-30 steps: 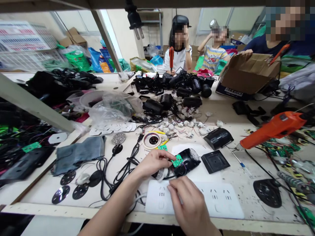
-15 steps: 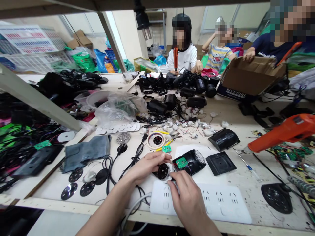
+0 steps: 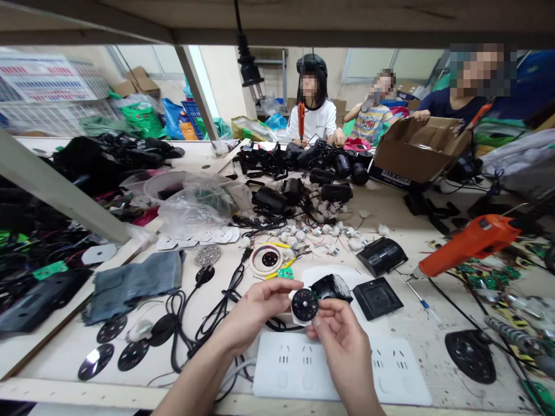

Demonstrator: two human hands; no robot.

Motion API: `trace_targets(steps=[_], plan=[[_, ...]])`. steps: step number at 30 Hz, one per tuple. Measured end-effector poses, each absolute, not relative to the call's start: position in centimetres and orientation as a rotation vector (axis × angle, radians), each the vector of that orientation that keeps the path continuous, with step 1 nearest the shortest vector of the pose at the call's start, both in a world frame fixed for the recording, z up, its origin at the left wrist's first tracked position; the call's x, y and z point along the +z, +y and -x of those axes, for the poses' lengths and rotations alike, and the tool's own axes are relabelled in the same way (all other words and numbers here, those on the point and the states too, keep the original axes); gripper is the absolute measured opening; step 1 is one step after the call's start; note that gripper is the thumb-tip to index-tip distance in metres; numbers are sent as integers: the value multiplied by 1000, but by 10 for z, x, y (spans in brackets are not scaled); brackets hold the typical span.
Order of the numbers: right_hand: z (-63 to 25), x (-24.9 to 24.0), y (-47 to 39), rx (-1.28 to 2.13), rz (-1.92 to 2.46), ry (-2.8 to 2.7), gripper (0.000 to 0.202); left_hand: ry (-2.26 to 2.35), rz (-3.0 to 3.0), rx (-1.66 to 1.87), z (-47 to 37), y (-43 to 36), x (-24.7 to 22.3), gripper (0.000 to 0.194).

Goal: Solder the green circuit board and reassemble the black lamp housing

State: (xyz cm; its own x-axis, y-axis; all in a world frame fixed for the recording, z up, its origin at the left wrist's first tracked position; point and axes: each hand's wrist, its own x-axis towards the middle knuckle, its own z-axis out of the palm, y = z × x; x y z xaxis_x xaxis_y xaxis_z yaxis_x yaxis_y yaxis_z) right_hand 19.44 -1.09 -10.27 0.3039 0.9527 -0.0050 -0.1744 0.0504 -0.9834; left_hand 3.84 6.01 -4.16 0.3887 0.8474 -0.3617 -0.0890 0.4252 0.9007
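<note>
A black disc point(image 3: 304, 305) with a ring of small slots and a pale centre sits against a white plate, held upright between my two hands. My left hand point(image 3: 264, 306) grips the piece at its left edge, thumb hidden behind the fingers. My right hand point(image 3: 344, 338) pinches its lower right edge between thumb and fingers. Just behind is an open black housing point(image 3: 332, 287) with a clear patterned lens, partly covered by my hands. Beyond my left hand lie a small green circuit board point(image 3: 285, 273) and a tape roll point(image 3: 254, 261) with another black disc inside it.
A white power strip point(image 3: 277, 370) lies under my hands. To the right are a black square cover point(image 3: 378, 298), a curved black shell point(image 3: 381, 256) and an orange electric screwdriver point(image 3: 470, 245). Loose discs point(image 3: 133, 355) and a grey cloth point(image 3: 134, 283) lie left. Several people sit opposite.
The disc and white plate have been lifted from beside the housing and turned to face me. Both hands have closed in around the piece. My view has tilted up and shifted slightly right.
</note>
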Motion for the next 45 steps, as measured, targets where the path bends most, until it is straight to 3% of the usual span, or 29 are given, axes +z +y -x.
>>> trace_targets(steps=[6,12,16,22,27,32,38,43,45], plan=[[-202,-100,-13,1056,1206,-804,39,947,-922,704,-47,54,-45,53],[-206,-100,-15,1021,1227,-842,29,938,-911,748,-54,48,-47,51],[-214,-93,-18,656,1231,-1169,10,954,-833,788,-59,49,-50,54],[-219,-82,-18,-98,1227,-1681,15,1010,-858,847,-68,49,-40,47],[-228,-81,-6,-292,1241,-1743,15,1036,-1000,839,-81,48,-29,45],[-249,-72,4,-157,1304,-1634,15,1084,-1281,836,-84,61,-35,54],[-259,-73,-1,71,1396,-1441,14,1110,-1639,681,-82,64,-47,37],[-254,-80,-7,254,1361,-1379,13,1128,-1653,699,-85,60,-55,52],[-253,-80,-8,263,1360,-1366,13,1159,-1709,673,-87,61,-55,49]])
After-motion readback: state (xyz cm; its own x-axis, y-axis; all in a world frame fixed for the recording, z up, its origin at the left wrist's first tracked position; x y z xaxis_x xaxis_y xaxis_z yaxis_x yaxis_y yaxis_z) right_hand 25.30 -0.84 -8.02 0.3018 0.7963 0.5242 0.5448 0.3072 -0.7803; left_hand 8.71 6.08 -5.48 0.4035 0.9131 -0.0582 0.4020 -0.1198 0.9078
